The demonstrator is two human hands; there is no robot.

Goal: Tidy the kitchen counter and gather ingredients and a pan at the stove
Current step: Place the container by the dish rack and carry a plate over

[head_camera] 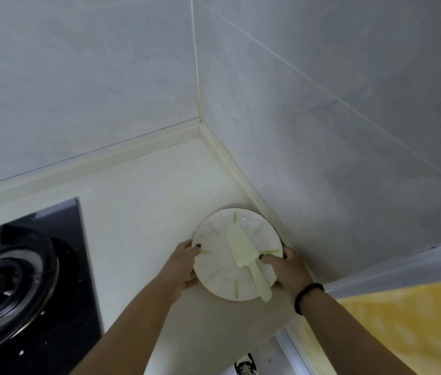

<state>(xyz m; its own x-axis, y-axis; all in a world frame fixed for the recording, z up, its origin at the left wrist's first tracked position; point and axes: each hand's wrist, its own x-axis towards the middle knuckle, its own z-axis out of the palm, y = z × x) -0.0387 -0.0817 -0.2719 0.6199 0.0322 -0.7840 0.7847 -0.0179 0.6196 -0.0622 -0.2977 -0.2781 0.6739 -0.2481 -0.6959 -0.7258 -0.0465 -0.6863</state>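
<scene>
Right of the stove: I hold one plate (215, 255) over the counter (143, 212), close to the corner where the two tiled walls meet.
Landmark: stove (24, 280), a black glass hob with one burner in view, at the left edge of the view.
Plate position: well right of the stove, its far rim near the right-hand wall (349, 131). I cannot tell whether its base rests on the counter or is just above it.
Left hand (184, 266): grips the plate rim on the stove side, thumb on top, fingers curled under the edge.
Right hand (287, 269): grips the rim on the side away from the stove, thumb pressed on the plate face beside the knife (243, 255).
Reason for two-hand grip: in my judgement, opposed holds keep the plate level, so the loose knife does not slide off.
Knife position: lies flat across the plate, blade toward the wall corner, handle overhanging the near rim toward me.
Reason for knife on plate: likely carried together as one load to clear the counter.
Wrist: one dark bead bracelet (307, 296) on my right wrist.
Count, plates: one.
Count, knives: one, pale green.
Count, burners seen: one.
Count, hands engaged: two.
Plate markings: four green leaf marks around the rim.
Pan and ingredients: none in view.
Step in hand: judged as moving the plate clear of the area right of the stove.
</scene>
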